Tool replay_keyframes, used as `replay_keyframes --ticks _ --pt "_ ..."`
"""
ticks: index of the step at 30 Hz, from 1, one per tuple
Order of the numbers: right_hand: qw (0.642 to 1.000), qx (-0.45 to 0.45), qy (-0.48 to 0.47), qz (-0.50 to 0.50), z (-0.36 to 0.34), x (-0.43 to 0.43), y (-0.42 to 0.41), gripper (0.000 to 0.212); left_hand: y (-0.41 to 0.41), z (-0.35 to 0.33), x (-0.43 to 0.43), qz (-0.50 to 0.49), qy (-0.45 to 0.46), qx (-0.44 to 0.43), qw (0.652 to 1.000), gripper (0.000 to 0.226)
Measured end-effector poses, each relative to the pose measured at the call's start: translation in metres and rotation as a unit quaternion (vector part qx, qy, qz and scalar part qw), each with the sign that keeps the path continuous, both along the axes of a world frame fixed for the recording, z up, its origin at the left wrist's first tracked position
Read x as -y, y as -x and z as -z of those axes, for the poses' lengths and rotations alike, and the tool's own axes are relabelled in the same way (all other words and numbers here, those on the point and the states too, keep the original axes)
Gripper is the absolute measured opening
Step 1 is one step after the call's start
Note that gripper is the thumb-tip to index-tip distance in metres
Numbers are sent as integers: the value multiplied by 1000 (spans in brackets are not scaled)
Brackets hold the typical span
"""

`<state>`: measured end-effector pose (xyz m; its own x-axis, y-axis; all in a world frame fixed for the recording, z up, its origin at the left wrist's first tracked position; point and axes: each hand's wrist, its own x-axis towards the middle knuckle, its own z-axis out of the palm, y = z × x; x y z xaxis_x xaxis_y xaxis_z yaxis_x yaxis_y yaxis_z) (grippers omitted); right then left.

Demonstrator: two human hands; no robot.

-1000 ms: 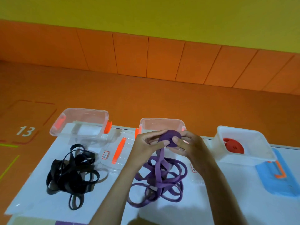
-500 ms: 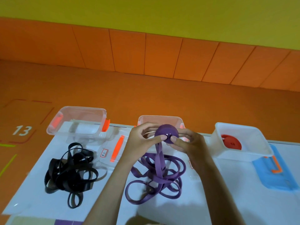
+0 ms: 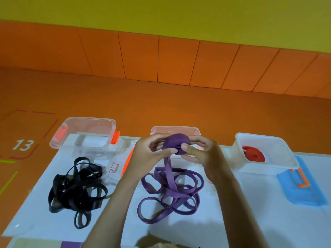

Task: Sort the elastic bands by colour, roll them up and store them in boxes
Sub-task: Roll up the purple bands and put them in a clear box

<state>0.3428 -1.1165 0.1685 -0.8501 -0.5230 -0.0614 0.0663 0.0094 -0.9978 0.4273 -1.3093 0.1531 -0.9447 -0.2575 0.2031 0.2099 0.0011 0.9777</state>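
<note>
Step in hand: rolling purple; left hand (image 3: 148, 155) and right hand (image 3: 203, 154) both pinch the purple roll (image 3: 176, 141), held up in front of the middle box (image 3: 174, 127); loose purple tail (image 3: 171, 192) trails to the near table; black bands (image 3: 77, 187) at left unrolled; next, likely: wind in the slack taut, then box it.

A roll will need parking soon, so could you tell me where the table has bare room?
Bare table lies in front of the white box, between the right forearm and the blue lid. A narrower strip runs in front of the black bands. The purple bands crowd the middle between the arms.
</note>
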Motion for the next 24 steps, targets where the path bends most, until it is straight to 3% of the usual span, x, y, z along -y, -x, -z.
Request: replay_keyframes --ticks 3,9,15,24 --pt "1000 14 3 -26 -1 1 -2 22 -2 -2 5 -7 0 -8 1000 40" --pt "991 -34 -108 -71 -11 0 -2 32 -1 2 5 2 69 26 997 32" --pt "999 1 -49 -4 -12 1 -2 10 2 13 5 -9 68 43 997 36" --pt "997 -33 30 67 -20 1 -3 9 5 -4 -5 17 159 8 987 31"
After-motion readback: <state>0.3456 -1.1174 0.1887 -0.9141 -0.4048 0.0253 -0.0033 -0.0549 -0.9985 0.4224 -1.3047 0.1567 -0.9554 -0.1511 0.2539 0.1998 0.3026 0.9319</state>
